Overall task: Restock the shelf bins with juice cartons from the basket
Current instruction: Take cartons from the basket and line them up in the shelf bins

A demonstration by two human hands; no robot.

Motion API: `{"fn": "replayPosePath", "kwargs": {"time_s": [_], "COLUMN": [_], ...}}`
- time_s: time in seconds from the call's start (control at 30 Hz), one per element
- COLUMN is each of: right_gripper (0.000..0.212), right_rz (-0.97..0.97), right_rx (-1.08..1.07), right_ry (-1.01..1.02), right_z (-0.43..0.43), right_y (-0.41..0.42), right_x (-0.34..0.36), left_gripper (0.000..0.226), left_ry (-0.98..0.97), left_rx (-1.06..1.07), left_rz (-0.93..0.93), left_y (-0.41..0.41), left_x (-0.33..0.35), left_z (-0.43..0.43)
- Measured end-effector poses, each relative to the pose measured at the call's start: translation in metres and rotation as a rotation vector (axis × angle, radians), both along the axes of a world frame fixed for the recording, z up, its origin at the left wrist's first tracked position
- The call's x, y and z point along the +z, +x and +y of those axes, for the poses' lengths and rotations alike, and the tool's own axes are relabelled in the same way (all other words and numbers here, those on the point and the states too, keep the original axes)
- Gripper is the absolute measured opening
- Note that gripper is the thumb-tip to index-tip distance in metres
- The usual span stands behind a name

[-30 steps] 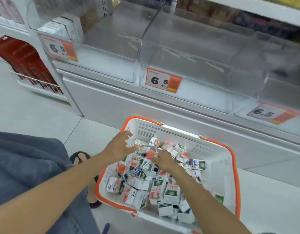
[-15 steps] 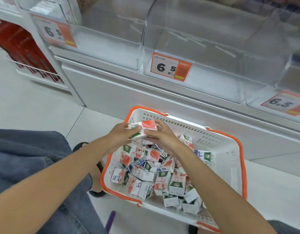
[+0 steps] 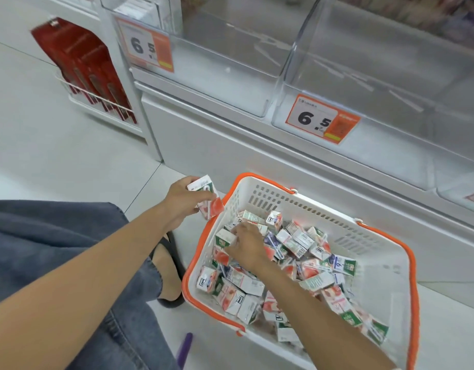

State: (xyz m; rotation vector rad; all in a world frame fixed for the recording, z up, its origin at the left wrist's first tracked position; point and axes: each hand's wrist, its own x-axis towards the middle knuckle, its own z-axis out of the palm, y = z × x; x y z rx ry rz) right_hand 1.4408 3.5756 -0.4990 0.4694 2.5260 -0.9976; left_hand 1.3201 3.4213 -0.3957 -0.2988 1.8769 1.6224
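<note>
- Left hand is gripping stacked cartons, with the basket just to its right, probably collecting a handful.
- Right hand is curling round another carton in the pile beneath it.
- Shelf bins are waiting above both hands.

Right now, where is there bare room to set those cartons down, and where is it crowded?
Two clear bins show bare floors: the left bin beside the left price tag, the middle bin above the middle price tag. The basket's right end is bare. Its left and middle are heaped with cartons, where the right hand digs.
</note>
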Motion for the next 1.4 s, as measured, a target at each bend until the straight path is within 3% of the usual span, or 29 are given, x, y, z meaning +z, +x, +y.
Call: {"fn": "replayPosePath", "kwargs": {"time_s": [0.1, 0.33, 0.4, 0.57, 0.67, 0.8, 0.9, 1.13, 1.4], "right_gripper": [0.031, 0.034, 0.034, 0.027, 0.033, 0.067, 0.06, 0.049, 0.059], "right_rz": [0.044, 0.284, 0.282, 0.335, 0.313, 0.175, 0.207, 0.555, 0.72], "right_rx": [-0.137, -0.168, -0.129, -0.075, -0.044, 0.02, 0.087, -0.085, -0.302], "right_ry": [-0.303, -0.548, -0.622, -0.572, -0.577, -0.703, -0.627, -0.466, -0.39], "right_z": [0.008, 0.061, 0.062, 0.047, 0.047, 0.044, 0.033, 0.013, 0.013], "right_y": [0.004, -0.033, -0.042, -0.055, -0.061, -0.074, -0.092, -0.164, -0.304], "right_x": [0.027, 0.14, 0.161, 0.187, 0.202, 0.231, 0.263, 0.328, 0.314], "left_gripper": [0.038, 0.031, 0.041, 0.081, 0.077, 0.085, 0.091, 0.126, 0.133], "left_ry": [0.051, 0.11, 0.121, 0.375, 0.378, 0.338, 0.335, 0.037, -0.765], "left_rx": [-0.035, -0.072, -0.165, -0.439, -0.443, -0.39, -0.365, -0.282, -0.466], "left_rz": [-0.002, -0.024, -0.049, -0.112, -0.054, 0.048, 0.15, 0.733, 1.209], "left_y": [-0.003, -0.003, -0.001, 0.008, 0.006, -0.006, -0.025, -0.105, -0.225], "left_x": [-0.001, 0.009, 0.019, 0.048, 0.062, 0.095, 0.124, 0.183, 0.169], "left_z": [0.006, 0.02, 0.025, 0.027, 0.022, 0.019, 0.014, -0.012, -0.055]}}
